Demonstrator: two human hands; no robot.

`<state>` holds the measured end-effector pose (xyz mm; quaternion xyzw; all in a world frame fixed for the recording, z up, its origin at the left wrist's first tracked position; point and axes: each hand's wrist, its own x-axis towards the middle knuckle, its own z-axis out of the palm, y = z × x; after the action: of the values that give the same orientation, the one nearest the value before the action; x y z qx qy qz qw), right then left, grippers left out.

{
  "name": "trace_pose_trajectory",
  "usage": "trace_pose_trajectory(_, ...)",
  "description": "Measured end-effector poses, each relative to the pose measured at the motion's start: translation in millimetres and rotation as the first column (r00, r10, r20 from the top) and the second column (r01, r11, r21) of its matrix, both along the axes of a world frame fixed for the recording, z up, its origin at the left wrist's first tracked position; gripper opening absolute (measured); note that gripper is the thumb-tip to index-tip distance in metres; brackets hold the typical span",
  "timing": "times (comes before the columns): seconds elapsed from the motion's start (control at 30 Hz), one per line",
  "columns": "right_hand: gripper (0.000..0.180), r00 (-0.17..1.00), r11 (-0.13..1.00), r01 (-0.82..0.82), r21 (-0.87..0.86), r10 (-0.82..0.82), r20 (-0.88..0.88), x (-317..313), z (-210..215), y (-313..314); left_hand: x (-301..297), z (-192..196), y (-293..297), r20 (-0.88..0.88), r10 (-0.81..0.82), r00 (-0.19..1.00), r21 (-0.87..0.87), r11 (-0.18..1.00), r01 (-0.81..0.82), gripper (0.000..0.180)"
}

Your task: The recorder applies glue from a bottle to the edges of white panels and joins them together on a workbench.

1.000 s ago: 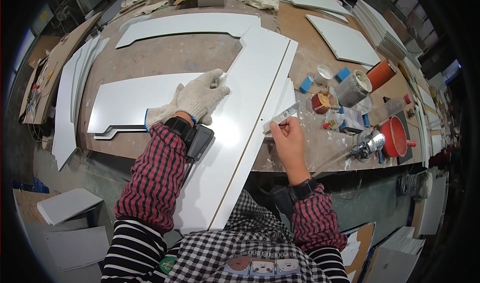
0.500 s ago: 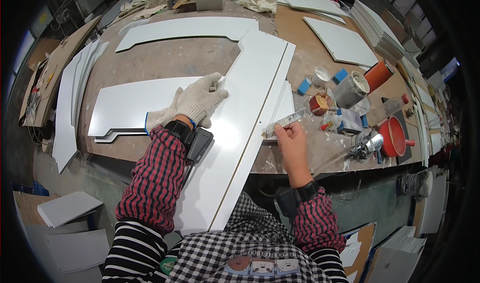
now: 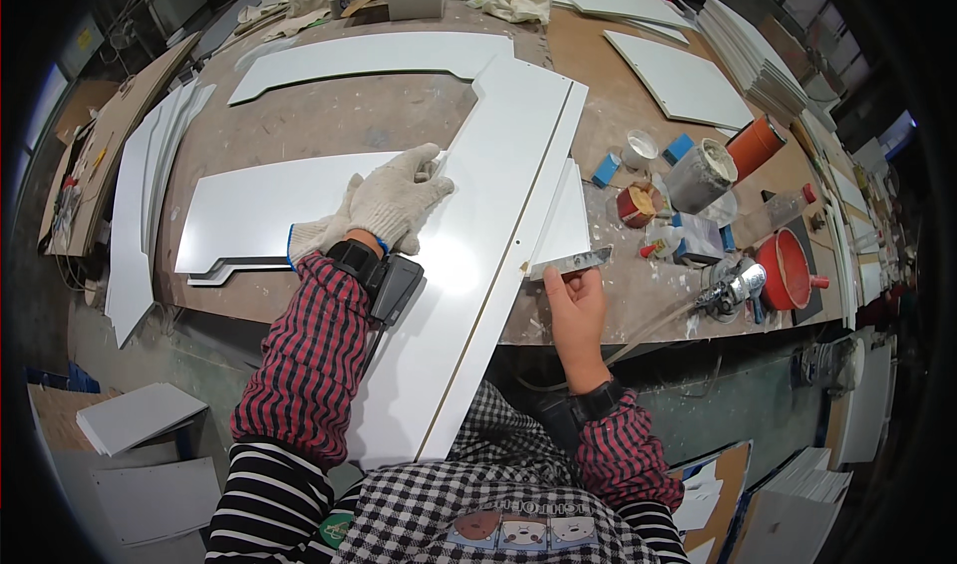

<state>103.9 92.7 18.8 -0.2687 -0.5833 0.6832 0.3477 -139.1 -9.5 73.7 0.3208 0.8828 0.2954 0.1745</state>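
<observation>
My left hand (image 3: 391,205), in a white knit glove, presses flat on a long white panel (image 3: 478,235) that lies across the workbench and sticks out over its near edge. My right hand (image 3: 573,305), bare, grips a flat metal putty knife (image 3: 568,262) and holds its blade against the panel's right edge. A second, narrower white piece (image 3: 565,220) lies just right of that edge, under the blade. Both forearms wear red plaid sleeves.
More white cut panels (image 3: 269,215) lie left of my gloved hand and at the back (image 3: 369,60). Right of the knife stand a small red tin (image 3: 635,205), a grey can (image 3: 700,175), an orange tube (image 3: 755,145), a red funnel (image 3: 783,270) and a spray gun (image 3: 733,285). Stacked boards (image 3: 768,65) sit far right.
My right hand has slid the putty knife toward me along the panel's right edge. My gloved left hand has stayed pressed on the panel.
</observation>
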Motion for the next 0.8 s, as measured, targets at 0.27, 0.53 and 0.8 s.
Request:
trace_pose_trajectory(0.27,0.025,0.999,1.000,-0.003,-0.021,0.003,-0.039,-3.3,-2.1,-3.2,3.1,4.6,-0.1,-0.006,-0.005,1.000,-0.002,1.000,0.005,0.062)
trace_pose_trajectory(0.53,0.024,0.996,1.000,-0.015,0.006,0.016,-0.088,-7.9,-3.6,-2.6,2.6,3.7,0.6,0.014,0.012,1.000,-0.001,1.000,-0.012,0.062)
trace_pose_trajectory(0.8,0.023,0.999,0.999,-0.034,0.021,0.034,-0.011,-8.0,-2.0,1.6,2.1,1.9,0.0,-0.004,0.005,1.000,0.004,1.000,-0.005,0.062)
